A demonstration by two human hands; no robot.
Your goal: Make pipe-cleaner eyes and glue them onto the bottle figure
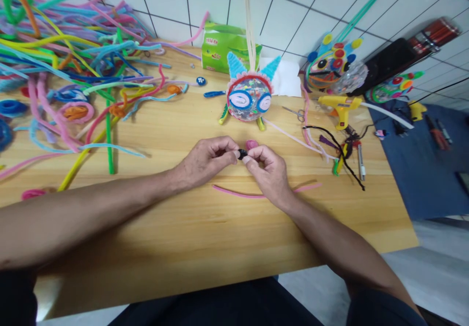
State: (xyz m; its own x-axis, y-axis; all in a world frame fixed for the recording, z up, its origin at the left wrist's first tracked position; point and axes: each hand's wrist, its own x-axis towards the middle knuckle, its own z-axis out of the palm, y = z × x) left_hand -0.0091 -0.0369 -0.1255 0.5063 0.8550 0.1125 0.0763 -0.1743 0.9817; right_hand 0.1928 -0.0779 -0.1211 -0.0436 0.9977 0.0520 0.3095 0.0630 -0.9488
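Note:
Between my fingertips is a small black piece (pixel 242 154), which looks like a tightly wound bit of pipe cleaner. My left hand (pixel 214 159) pinches its left side, and my right hand (pixel 268 172) pinches the right side. Just behind the fingers lies a pink coil (pixel 251 144). Under my right wrist runs a pink pipe cleaner (pixel 238 193), partly hidden by it. Further back stands a clear round lantern (pixel 252 109) with blue ears, blue-rimmed eyes and a pink frill.
Many coloured pipe cleaners (pixel 73 48) are heaped at the left. Right of the lantern lie scissors (pixel 295 112), a yellow glue gun (pixel 340 109) and a black pipe cleaner (pixel 337 145). A green tissue pack (pixel 220 48) and other decorated lanterns (pixel 326 67) stand along the tiled wall.

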